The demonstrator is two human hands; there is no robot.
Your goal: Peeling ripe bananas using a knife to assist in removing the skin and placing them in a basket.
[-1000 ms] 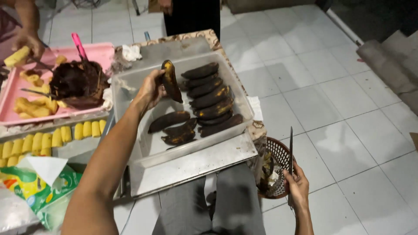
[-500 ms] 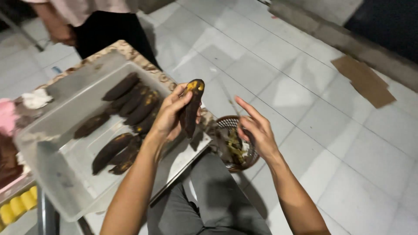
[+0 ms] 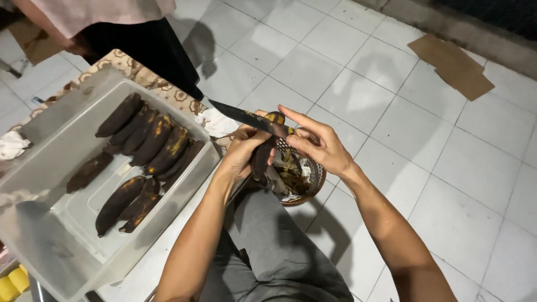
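Note:
My left hand (image 3: 241, 151) grips a blackened overripe banana (image 3: 262, 156), held upright over a brown woven basket (image 3: 313, 182) of peel scraps on the floor. My right hand (image 3: 313, 142) holds a dark-bladed knife (image 3: 240, 116), its blade pointing left and resting across the banana's top end. To the left, a clear plastic tub (image 3: 61, 246) holds several more blackened bananas (image 3: 151, 142) lying in rows.
Another person (image 3: 112, 28) in a pink top and dark trousers stands behind the patterned table (image 3: 151, 81). A crumpled white cloth (image 3: 215, 123) lies at the tub's corner. Flattened cardboard (image 3: 453, 64) lies on the white tiled floor. My grey-trousered knees are below.
The view swung right. My left hand carried the banana from the tub to above the basket, and my right hand, seen empty half a second ago, now holds the knife against it.

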